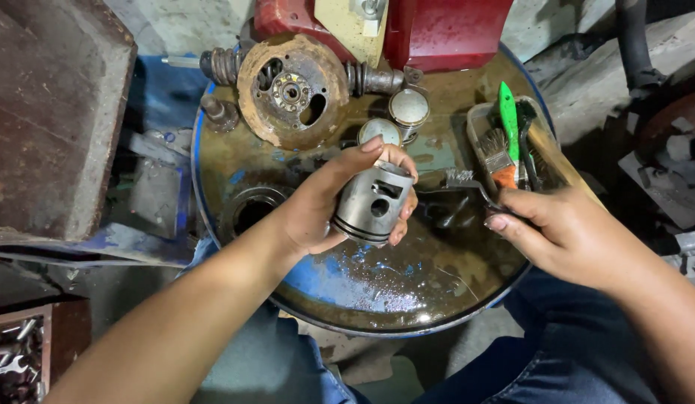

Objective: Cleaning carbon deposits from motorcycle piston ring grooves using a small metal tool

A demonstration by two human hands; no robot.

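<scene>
The left hand (pixel 317 206) is wrapped around a grey piston (pixel 371 203), thumb over the crown and fingers curled under the skirt, holding it above the middle of the drum top (pixel 452 288). The right hand (pixel 564 232) is closed on the handle of a small wire brush (pixel 467 183), its bristles just beside the piston but not quite touching, as far as I can tell. The drum top is wet and slick with oily fluid, and both hands probably carry some of it, so my worry is the piston slipping out of that grip and dropping onto the steel, which could dent the skirt or the ring grooves. A hard stroke with the brush could also push the piston sideways out of the fingers, or rake the bristles across a fingertip at the crown. Near the far edge two more pistons (pixel 396 120) stand by a rusty round plate (pixel 291 90), and a tray (pixel 478 131) of brushes sits at the far right edge; an elbow swing could knock any of them off the drum.
</scene>
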